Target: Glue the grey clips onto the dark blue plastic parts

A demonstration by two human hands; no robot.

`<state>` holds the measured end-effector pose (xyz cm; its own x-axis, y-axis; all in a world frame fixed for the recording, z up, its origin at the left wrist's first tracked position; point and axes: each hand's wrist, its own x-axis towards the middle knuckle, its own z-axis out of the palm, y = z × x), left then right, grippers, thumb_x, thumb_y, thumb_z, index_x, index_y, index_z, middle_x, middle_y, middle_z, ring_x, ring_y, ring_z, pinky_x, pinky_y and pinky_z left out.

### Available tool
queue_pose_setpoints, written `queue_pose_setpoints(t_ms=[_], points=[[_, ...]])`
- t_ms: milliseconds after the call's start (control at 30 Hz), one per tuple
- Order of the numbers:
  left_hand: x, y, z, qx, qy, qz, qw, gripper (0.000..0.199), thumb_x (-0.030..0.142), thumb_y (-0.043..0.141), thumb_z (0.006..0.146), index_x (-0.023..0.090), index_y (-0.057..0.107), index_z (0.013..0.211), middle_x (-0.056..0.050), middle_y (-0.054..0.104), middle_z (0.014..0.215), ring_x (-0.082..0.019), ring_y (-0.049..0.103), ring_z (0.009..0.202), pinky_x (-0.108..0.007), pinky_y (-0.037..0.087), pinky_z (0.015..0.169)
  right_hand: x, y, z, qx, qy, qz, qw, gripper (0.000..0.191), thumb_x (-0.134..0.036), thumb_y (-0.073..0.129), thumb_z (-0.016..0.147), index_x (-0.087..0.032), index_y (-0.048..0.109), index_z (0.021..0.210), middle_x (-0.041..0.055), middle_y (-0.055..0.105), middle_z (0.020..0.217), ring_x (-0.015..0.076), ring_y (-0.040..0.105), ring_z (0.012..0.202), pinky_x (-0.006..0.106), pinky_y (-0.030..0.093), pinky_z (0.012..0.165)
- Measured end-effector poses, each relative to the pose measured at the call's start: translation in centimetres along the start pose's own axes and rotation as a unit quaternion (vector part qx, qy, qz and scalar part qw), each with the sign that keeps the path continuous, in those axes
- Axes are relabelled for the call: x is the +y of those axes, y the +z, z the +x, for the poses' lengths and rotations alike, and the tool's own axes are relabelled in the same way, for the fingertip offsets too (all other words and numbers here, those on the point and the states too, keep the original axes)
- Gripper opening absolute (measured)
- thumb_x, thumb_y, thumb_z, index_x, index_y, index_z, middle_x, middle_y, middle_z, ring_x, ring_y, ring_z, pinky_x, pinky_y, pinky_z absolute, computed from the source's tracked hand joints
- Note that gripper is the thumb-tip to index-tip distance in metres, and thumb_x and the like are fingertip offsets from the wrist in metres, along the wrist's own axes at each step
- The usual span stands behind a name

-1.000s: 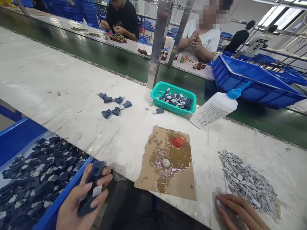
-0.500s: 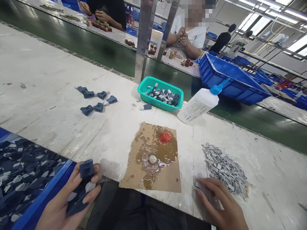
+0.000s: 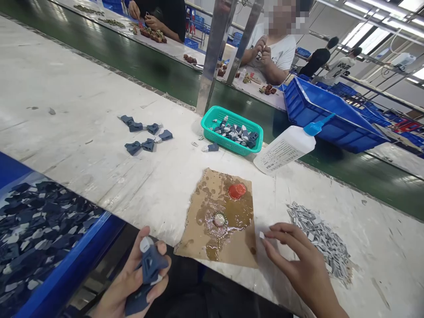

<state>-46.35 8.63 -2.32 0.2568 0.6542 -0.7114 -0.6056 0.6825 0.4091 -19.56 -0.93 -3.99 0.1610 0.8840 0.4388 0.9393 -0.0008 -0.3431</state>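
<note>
My left hand [image 3: 132,282], low at the table's front edge, is closed around dark blue plastic pieces [image 3: 152,261] with light grey tips. Between thumb and fingertip, my right hand [image 3: 298,258] pinches a small light grey plastic piece [image 3: 262,235] just right of the cardboard. A pile of similar grey pieces [image 3: 319,238] lies beyond that hand. On the wet cardboard sheet [image 3: 195,238] are a red cap [image 3: 236,191] and a small round cap [image 3: 219,219] in a puddle of clear liquid.
Behind the cardboard stand a green basket [image 3: 232,145] of blue and grey pieces and a white bottle [image 3: 285,149] with a blue nozzle. Several blue pieces [image 3: 147,145] lie left. A blue bin [image 3: 82,247] holds many more. People work across the green conveyor [image 3: 159,81].
My right hand has lifted off the table beside the pile with the grey piece and moved toward the cardboard. In my left hand the blue pieces have turned. The view has shifted left.
</note>
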Motion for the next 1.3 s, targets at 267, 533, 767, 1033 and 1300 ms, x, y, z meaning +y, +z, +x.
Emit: queue_pose_setpoints(t_ms=[267, 533, 767, 1033, 1300], points=[[-0.3, -1.2, 0.7, -0.048, 0.029, 0.044, 0.997, 0.038, 0.024, 0.087, 0.046, 0.035, 0.071, 0.079, 0.002, 0.069, 0.072, -0.01, 0.049, 0.049, -0.017, 0.041, 0.042, -1.1, 2.6, 5.4, -0.086, 0.004, 0.034, 0.996, 0.014, -0.031, 0.058, 0.082, -0.022, 0.067, 0.076, 0.0068, 0.059, 0.088, 0.0185, 0.059, 0.083, 0.031, 0.05, 0.069], [-0.1, -2.0, -0.1, 0.048, 0.108, 0.264, 0.957, 0.039, 0.043, 0.08, 0.054, 0.037, 0.071, 0.091, 0.003, 0.068, 0.084, -0.015, 0.052, 0.061, -0.02, 0.045, 0.054, -1.2, 3.0, 7.0, -0.153, 0.019, 0.02, 0.988, 0.011, -0.025, 0.061, 0.077, -0.023, 0.068, 0.068, 0.0045, 0.059, 0.082, 0.0197, 0.057, 0.079, 0.033, 0.048, 0.065], [-0.1, -1.8, 0.6, 0.004, 0.163, 0.29, 0.943, 0.004, 0.022, 0.07, 0.061, 0.026, 0.069, 0.06, 0.0, 0.062, 0.076, -0.02, 0.054, 0.081, -0.02, 0.043, 0.064, -1.1, 3.1, 7.0, -0.168, 0.003, 0.022, 0.985, 0.014, -0.028, 0.059, 0.078, -0.023, 0.068, 0.069, 0.0052, 0.059, 0.083, 0.0201, 0.056, 0.08, 0.034, 0.047, 0.065], [-0.5, -2.2, 0.5, 0.0, 0.091, 0.203, 0.975, 0.01, 0.03, 0.076, 0.059, 0.027, 0.069, 0.066, 0.003, 0.062, 0.079, -0.011, 0.048, 0.054, -0.021, 0.042, 0.053, -1.2, 3.0, 6.8, -0.166, -0.006, 0.028, 0.986, 0.019, -0.031, 0.055, 0.081, -0.024, 0.067, 0.069, 0.0054, 0.058, 0.082, 0.0199, 0.055, 0.079, 0.034, 0.047, 0.065], [0.3, -1.5, 0.2, -0.035, 0.014, 0.085, 0.996, 0.013, 0.024, 0.078, 0.054, 0.024, 0.069, 0.063, 0.002, 0.059, 0.072, -0.008, 0.043, 0.054, -0.017, 0.039, 0.047, -1.4, 3.0, 6.8, -0.162, -0.006, 0.027, 0.986, 0.02, -0.034, 0.056, 0.081, -0.023, 0.066, 0.069, 0.0051, 0.059, 0.081, 0.0194, 0.056, 0.078, 0.033, 0.047, 0.064]])
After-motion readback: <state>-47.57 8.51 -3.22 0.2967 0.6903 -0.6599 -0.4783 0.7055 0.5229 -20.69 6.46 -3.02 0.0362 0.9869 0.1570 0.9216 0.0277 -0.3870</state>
